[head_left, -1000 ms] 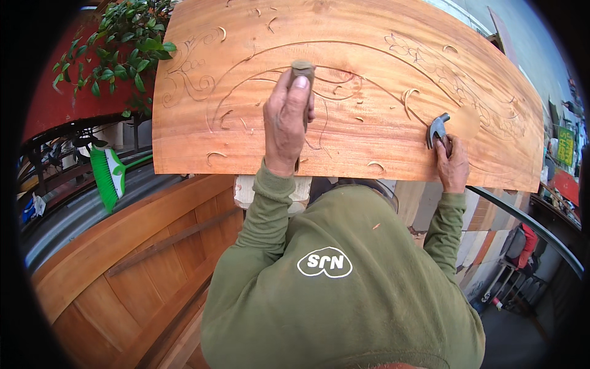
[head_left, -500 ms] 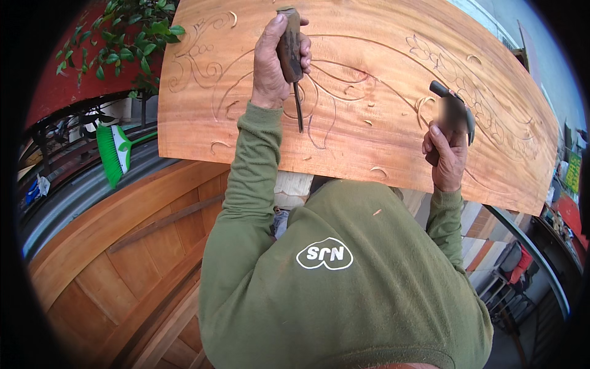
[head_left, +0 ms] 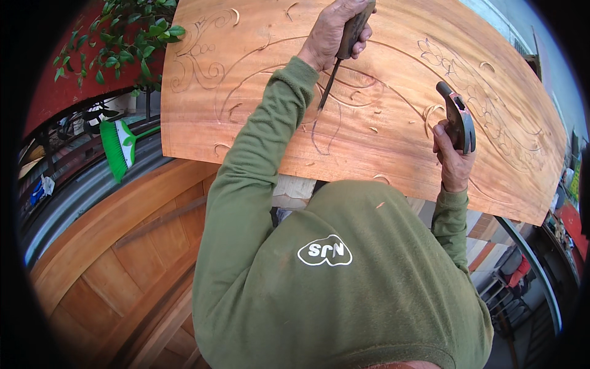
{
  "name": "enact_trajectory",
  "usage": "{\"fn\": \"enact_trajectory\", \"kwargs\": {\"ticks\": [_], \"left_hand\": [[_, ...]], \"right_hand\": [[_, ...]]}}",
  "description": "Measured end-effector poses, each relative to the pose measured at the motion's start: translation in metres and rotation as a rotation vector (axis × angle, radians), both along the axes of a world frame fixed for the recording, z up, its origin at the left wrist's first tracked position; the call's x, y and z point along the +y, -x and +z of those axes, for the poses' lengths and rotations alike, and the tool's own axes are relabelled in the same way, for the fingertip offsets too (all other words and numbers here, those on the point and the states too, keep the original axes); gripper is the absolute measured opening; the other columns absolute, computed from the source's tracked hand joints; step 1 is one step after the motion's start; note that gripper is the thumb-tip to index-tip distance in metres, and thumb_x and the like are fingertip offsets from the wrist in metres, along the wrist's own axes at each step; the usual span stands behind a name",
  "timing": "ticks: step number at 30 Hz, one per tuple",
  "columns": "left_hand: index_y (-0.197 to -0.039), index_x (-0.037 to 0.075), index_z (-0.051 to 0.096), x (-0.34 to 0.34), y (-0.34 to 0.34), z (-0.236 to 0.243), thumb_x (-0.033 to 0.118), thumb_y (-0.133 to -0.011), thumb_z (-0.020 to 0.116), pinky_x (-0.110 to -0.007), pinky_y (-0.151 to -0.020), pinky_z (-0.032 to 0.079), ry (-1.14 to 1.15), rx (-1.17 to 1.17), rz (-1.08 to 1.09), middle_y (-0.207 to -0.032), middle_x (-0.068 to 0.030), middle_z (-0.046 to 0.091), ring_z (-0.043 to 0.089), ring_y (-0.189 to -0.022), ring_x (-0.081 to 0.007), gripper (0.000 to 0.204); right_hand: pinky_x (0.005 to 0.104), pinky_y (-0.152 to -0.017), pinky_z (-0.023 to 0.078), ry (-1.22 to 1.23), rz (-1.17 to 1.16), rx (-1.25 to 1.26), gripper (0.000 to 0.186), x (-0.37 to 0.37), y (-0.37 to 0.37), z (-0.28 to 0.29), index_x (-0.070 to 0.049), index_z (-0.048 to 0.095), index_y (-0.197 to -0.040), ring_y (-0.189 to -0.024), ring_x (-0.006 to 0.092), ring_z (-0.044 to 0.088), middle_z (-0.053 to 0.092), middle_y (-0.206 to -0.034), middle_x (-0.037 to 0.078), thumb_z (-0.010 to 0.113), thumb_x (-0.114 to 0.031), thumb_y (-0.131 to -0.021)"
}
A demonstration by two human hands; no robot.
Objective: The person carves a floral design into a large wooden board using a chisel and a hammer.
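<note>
My left hand (head_left: 332, 35) is closed around the dark wooden handle of a carving chisel (head_left: 355, 32). The thin dark blade slants down toward me, its tip at a drawn loop on a reddish-brown wooden panel (head_left: 258, 140); whether the tip touches cannot be made out. To the right, my right hand (head_left: 453, 161) grips a claw hammer (head_left: 461, 121) close under its head, over the panel. Curved grooves and pencilled scrolls and flowers cover the board. Curled wood shavings (head_left: 435, 114) lie on it near the hammer.
Left of the panel hang leafy branches (head_left: 126, 52) before a red surface. A green and white broom (head_left: 118, 149) stands by a corrugated metal sheet. Panelled woodwork (head_left: 132, 255) lies at the lower left. A metal rail (head_left: 531, 264) and stacked items are on the right.
My left hand has carried the chisel to the right and farther away, its blade now over the drawn loop. The hammer has turned, so its head shows more clearly, with my right hand slightly lower.
</note>
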State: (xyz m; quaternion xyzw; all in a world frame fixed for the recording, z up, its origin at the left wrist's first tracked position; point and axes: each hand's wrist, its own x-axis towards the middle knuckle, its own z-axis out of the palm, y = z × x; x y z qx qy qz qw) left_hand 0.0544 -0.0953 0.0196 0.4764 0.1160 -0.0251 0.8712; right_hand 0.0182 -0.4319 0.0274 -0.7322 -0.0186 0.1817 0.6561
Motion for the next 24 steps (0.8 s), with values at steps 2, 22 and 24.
{"fn": "enact_trajectory", "kwargs": {"ticks": [2, 22, 24], "left_hand": [[-0.115, 0.012, 0.057, 0.002, -0.002, -0.001, 0.051, -0.103, 0.056, -0.023, -0.04, 0.044, -0.023, -0.006, 0.0, -0.068, -0.0034, 0.058, 0.055, -0.046, -0.0107, 0.041], [-0.103, 0.016, 0.055, 0.089, 0.03, -0.009, 0.054, -0.103, 0.056, -0.027, -0.041, 0.042, 0.062, -0.044, 0.982, -0.066, -0.0002, 0.05, 0.049, -0.048, -0.0125, 0.038], [-0.115, 0.007, 0.052, 0.095, 0.042, -0.026, 0.054, -0.104, 0.046, -0.032, -0.048, 0.048, -0.133, -0.084, 1.048, -0.073, -0.0073, 0.055, 0.053, -0.053, -0.017, 0.049]], "right_hand": [[0.0227, -0.056, 0.044, 0.012, -0.001, -0.014, 0.027, 0.0, -0.002, 0.001, -0.001, 0.069, -0.116, -0.067, 0.0066, 0.057, 0.069, -0.091, 0.002, 0.079, -0.005, -0.091], [0.0227, -0.058, 0.044, 0.018, 0.107, -0.034, 0.034, 0.016, -0.011, 0.006, -0.001, 0.066, -0.124, -0.069, 0.0071, 0.056, 0.067, -0.091, 0.002, 0.077, -0.002, -0.092], [0.0224, -0.058, 0.045, 0.015, 0.118, -0.066, 0.04, 0.023, -0.009, 0.011, -0.001, 0.063, -0.13, -0.071, 0.0067, 0.056, 0.067, -0.093, 0.002, 0.077, -0.002, -0.092]]}}
